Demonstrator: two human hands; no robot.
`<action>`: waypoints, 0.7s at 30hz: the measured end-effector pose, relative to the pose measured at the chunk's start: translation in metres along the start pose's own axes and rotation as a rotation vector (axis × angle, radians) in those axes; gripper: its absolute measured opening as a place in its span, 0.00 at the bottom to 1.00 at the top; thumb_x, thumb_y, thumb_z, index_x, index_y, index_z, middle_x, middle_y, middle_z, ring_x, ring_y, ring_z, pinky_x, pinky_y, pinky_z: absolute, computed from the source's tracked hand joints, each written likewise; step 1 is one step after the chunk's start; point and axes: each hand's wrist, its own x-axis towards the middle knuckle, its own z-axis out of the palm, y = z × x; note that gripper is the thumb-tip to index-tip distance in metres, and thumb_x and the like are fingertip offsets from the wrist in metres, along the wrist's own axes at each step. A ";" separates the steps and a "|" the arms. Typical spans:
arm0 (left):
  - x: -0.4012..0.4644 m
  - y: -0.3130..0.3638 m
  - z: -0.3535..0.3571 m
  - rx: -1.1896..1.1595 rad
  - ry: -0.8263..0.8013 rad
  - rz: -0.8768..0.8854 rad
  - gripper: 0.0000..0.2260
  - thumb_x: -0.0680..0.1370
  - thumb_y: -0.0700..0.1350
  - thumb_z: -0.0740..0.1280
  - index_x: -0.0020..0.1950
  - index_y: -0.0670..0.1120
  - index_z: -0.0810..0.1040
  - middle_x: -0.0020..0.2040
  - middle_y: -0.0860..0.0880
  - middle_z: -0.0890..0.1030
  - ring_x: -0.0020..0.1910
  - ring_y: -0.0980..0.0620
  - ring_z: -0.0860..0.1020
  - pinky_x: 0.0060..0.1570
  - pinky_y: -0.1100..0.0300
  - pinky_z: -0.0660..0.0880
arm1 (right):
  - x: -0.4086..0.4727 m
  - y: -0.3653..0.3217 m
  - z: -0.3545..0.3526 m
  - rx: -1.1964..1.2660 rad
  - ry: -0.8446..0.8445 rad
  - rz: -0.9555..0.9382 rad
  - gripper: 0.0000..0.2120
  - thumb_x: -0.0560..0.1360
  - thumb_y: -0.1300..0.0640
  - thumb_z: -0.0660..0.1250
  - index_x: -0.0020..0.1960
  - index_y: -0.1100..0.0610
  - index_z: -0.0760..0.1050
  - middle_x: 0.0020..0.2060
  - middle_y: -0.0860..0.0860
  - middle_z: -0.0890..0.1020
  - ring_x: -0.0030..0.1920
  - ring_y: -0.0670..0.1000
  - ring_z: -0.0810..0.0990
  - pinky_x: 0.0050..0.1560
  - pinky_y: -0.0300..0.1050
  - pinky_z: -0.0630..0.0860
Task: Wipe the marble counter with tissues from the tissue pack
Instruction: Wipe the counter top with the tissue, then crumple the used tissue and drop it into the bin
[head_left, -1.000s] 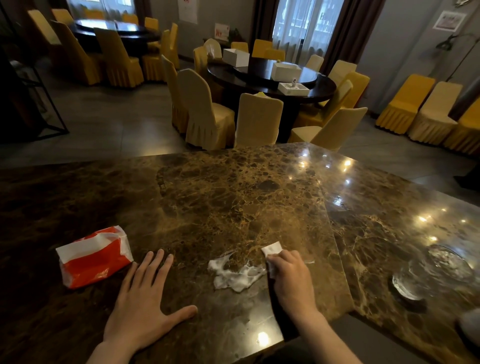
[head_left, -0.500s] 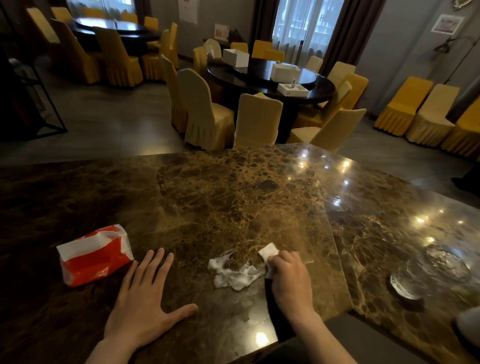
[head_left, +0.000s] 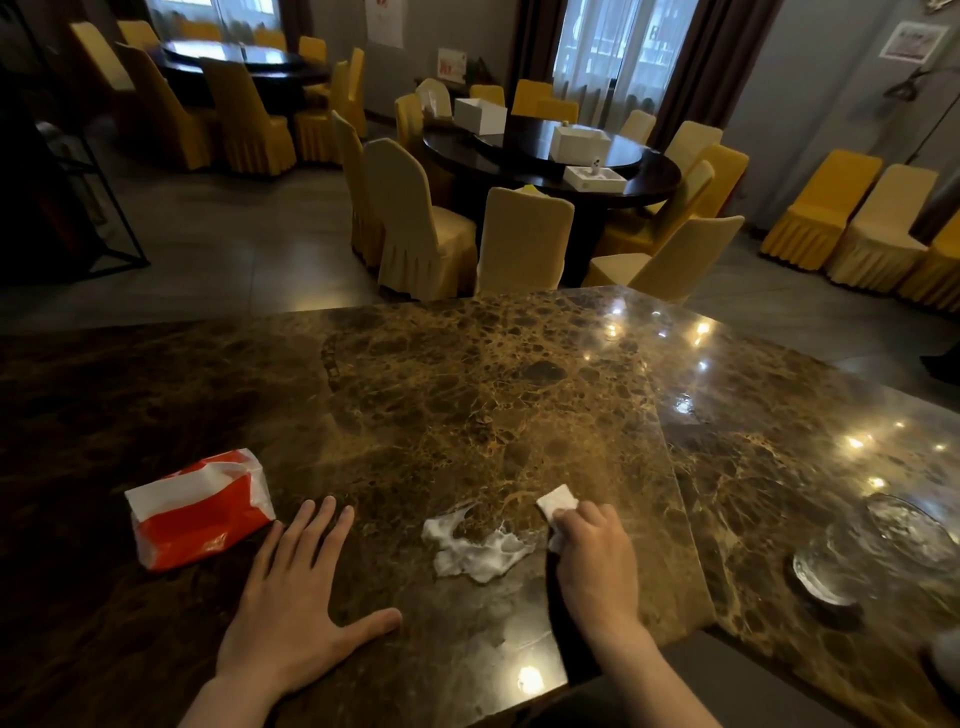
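My right hand (head_left: 595, 553) pinches a folded tissue (head_left: 557, 503) near the marble counter (head_left: 467, 395)'s front edge, beside white foam (head_left: 475, 545). My left hand (head_left: 291, 597) lies flat, fingers spread, by the tissue pack (head_left: 200, 506). I should press firmly, sweeping left through the foam.

Showing a bare left hand (head_left: 291, 618), broad across the back and long-fingered, all five digits in view, with short rounded nails catching a little light at the fingertips (head_left: 327, 503). Showing a bare right hand (head_left: 597, 561) from the back, knuckles rounding over the grip and hiding the nails. Behind each grip, narrowing through a bare wrist into a slim bare left forearm (head_left: 223, 701) and a slim bare right forearm (head_left: 670, 686), both showing uncovered as far back from the grip as the lower edge of the view.
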 end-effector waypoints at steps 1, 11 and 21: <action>0.000 0.000 0.000 0.004 -0.004 -0.005 0.56 0.63 0.88 0.47 0.82 0.57 0.38 0.83 0.56 0.38 0.79 0.57 0.32 0.79 0.49 0.36 | -0.003 -0.009 0.002 0.014 -0.012 -0.018 0.15 0.66 0.71 0.75 0.48 0.56 0.85 0.41 0.48 0.81 0.44 0.51 0.75 0.37 0.42 0.70; -0.001 0.002 -0.003 0.008 -0.021 -0.010 0.57 0.62 0.88 0.46 0.82 0.57 0.38 0.83 0.56 0.38 0.79 0.57 0.32 0.79 0.50 0.35 | -0.009 -0.033 -0.018 0.470 -0.115 0.060 0.19 0.72 0.71 0.69 0.54 0.51 0.86 0.47 0.44 0.86 0.50 0.46 0.81 0.53 0.46 0.80; -0.008 -0.005 -0.013 -0.159 -0.044 0.033 0.51 0.66 0.86 0.52 0.82 0.61 0.47 0.82 0.61 0.44 0.79 0.62 0.38 0.80 0.53 0.38 | -0.020 -0.061 -0.074 1.342 -0.431 0.591 0.19 0.77 0.76 0.61 0.46 0.60 0.87 0.52 0.55 0.87 0.52 0.57 0.86 0.46 0.49 0.83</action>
